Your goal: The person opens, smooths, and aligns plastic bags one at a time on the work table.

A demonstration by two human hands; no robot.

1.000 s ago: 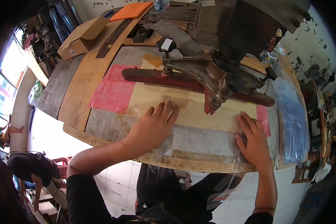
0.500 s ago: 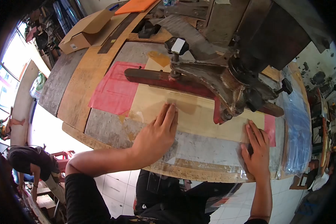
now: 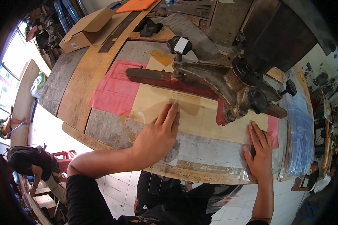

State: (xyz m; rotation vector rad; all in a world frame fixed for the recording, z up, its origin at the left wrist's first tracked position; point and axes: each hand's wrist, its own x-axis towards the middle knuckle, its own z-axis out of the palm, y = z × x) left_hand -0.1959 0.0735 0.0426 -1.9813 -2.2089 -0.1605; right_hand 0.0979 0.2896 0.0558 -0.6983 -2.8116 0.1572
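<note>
My left hand (image 3: 157,133) lies with its fingers stretched out and the fingertips resting on a pale yellow sheet (image 3: 193,120). My right hand (image 3: 260,152) is at the near right edge of that sheet, fingers extended and touching it. Red sheeting (image 3: 114,90) shows at the left of the yellow sheet, and a smaller strip of it at the right. Over the sheet runs the long bar (image 3: 154,77) of a press (image 3: 229,82), with a black knob (image 3: 179,45) on its left arm. Whether the bar touches the sheet I cannot tell.
An opened cardboard box (image 3: 82,35) and an orange sheet (image 3: 137,5) sit at the back left. Clear plastic film (image 3: 299,131) covers the right side of the worktable (image 3: 73,90). At the lower left, another person (image 3: 32,165) bends forward.
My hands stay nearly in place on the sheet. The whole view shifts very slightly, and the person at lower left has moved a little.
</note>
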